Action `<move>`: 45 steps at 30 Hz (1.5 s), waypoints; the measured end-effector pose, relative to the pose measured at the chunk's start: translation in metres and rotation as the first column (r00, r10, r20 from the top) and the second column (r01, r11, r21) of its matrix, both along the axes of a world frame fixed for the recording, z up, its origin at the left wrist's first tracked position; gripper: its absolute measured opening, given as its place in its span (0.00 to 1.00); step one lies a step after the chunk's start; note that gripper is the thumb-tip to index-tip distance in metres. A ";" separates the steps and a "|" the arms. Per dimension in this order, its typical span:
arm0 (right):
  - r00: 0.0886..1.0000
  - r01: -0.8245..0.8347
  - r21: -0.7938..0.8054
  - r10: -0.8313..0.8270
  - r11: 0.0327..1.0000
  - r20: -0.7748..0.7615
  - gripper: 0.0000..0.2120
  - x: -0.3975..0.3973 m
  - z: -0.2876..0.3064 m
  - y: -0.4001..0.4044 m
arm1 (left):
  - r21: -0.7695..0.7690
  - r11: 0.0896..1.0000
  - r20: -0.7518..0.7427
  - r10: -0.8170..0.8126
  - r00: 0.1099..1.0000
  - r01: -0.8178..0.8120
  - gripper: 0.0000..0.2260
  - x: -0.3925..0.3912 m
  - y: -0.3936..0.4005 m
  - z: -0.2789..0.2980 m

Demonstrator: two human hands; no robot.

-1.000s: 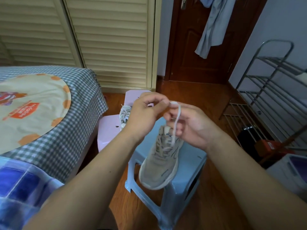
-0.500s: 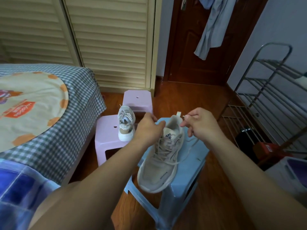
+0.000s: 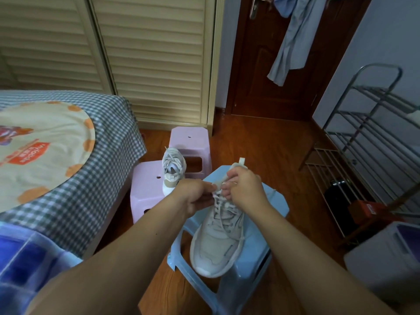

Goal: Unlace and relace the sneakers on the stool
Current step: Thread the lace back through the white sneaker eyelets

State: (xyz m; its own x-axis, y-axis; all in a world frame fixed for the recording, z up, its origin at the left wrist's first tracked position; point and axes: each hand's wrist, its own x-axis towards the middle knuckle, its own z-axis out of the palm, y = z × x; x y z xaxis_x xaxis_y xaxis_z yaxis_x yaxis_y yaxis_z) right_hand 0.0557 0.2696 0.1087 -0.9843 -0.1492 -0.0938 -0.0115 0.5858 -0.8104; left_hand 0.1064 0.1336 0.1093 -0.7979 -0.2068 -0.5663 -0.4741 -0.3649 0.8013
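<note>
Here a light blue stool (image 3: 268,244) stands on a reddish wooden floor (image 3: 268,144), and its seat is the surface that carries a pale grey sneaker (image 3: 218,242), toe toward the camera and heel away. Just behind and to the left stand two pink stools: the nearer pink stool (image 3: 145,187) carries a second white sneaker (image 3: 172,169), the farther pink stool (image 3: 189,142) stands close to a louvred cream wardrobe (image 3: 154,57). A bed with a checked cover (image 3: 95,169) fills the left side, a dark brown door (image 3: 256,64) with a blue-grey garment (image 3: 293,37) hanging on it closes the far end, and a metal rack (image 3: 368,137) stands along the right wall with a red box (image 3: 368,210) on the floor by it. Both bare hands meet over the upper part of the near sneaker, at the top of its white lace (image 3: 223,214), which runs down the front of the shoe in loose crossings. The left hand (image 3: 195,196) has its fingers curled at the left side of the tongue and seems to pinch the lace there; the right hand (image 3: 246,189) has its fingers curled on the lace and the tongue's upper edge, with the heel tab (image 3: 241,160) showing above its knuckles. The fingertips are bunched together and partly cover each other, so exactly which strand each hand grips is hard to make out, and the top eyelets are hidden behind the hands. The stool's legs and the rack are cut off by the edge of the view.
</note>
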 end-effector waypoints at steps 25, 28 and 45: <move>0.946 -0.149 0.479 0.265 0.865 -0.184 0.09 0.012 0.018 -0.012 | -0.315 0.947 -0.129 0.024 0.991 -0.064 0.06 0.006 0.010 0.003; 0.975 -0.132 0.439 0.197 0.889 -0.106 0.07 0.007 0.019 -0.014 | -0.292 0.954 -0.129 0.035 0.991 -0.071 0.06 0.006 0.009 0.000; 0.958 -0.285 0.271 0.264 0.919 0.112 0.12 0.007 0.028 -0.004 | -0.224 0.851 -0.319 0.397 0.861 -0.475 0.11 0.009 -0.069 0.047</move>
State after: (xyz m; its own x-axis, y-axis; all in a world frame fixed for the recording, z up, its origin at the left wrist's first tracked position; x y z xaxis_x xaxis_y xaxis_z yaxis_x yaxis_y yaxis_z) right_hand 0.0631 0.2660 0.1362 -0.8975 -0.3699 -0.2404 -0.1527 0.7717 -0.6174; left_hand 0.1154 0.0648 0.1568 -0.6917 -0.6877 -0.2206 -0.0884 -0.2225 0.9709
